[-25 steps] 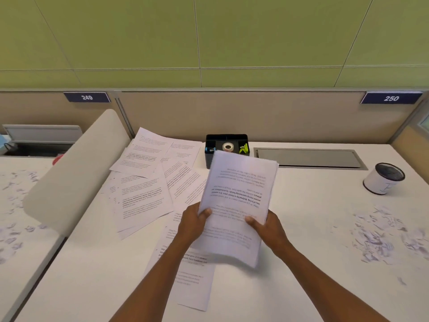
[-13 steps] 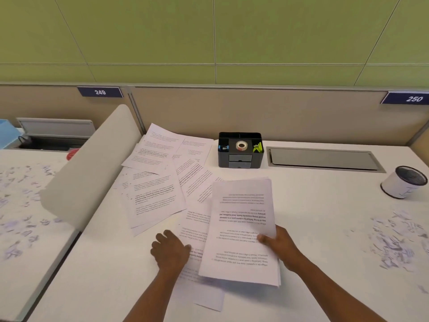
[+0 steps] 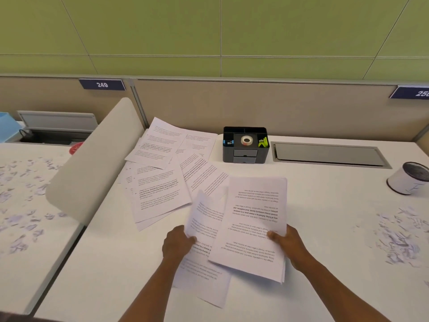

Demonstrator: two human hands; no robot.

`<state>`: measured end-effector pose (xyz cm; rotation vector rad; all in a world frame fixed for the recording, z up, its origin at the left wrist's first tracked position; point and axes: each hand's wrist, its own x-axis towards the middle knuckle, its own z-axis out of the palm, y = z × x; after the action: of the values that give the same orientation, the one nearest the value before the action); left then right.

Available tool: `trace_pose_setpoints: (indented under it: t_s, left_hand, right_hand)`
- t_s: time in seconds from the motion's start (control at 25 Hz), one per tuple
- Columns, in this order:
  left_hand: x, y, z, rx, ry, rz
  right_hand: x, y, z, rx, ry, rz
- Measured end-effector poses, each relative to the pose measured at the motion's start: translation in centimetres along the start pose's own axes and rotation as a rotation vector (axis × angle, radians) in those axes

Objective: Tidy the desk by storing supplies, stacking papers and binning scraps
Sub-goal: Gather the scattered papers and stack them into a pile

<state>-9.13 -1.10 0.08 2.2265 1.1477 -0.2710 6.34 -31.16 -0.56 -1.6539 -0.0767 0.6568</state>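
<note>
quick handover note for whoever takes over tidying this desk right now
Left hand pinches a loose sheet; right hand holds the gathered stack.
Done: some pages stacked; tape and clips in the black organizer.
Left: more sheets spread at back left, one under the stack; scraps lie on the right, white bin behind them.

- The smooth white desk top is looking matt, with a soft shine.
- The thin white printed paper sheets are looking flat and matt.
- The black plastic box with little drawers is shining a bit.
- The grey metal flap in the desk is looking smooth and dull.
- The torn white paper bits are looking crumpled and rough.
</note>
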Motion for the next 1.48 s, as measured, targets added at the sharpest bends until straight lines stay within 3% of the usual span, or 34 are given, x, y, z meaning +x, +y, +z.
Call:
trace_pose_setpoints:
  t_s: [0.12,0.24,0.4,0.68,0.96,1.32,1.48]
  left_hand:
    - [0.1,-0.3,-1.5,-0.286,-0.065,0.218]
    - [0.1,-0.2,-3.8,-0.564,-0.091,0.308]
    - [1.5,-0.1,-5.7,-0.883,-0.099,0.239]
    - [4.0,0.6,-9.3,-1.206,-0.104,0.186]
    - [5.5,3.4,-12.0,-1.308,-0.190,0.263]
    - [5.2,5.6,-8.3,-0.925,-0.196,0.315]
    - [5.4,6.5,-7.9,-0.956,-0.307,0.285]
  right_hand:
    - [0.0,-0.2,-1.4,0.064,0.068,0.004]
    - [0.2,-0.8,-2.6,0.145,0.134,-0.002]
    - [0.7,-1.7,-2.9,0.195,0.167,-0.027]
    - [2.2,-3.4,-0.6,0.130,0.128,-0.068]
    - [3.2,-4.6,1.4,0.076,0.040,-0.067]
    - [3.5,-8.7,5.3,0.187,-0.215,-0.081]
    - [4.0,-9.2,6.0,0.232,-0.255,-0.048]
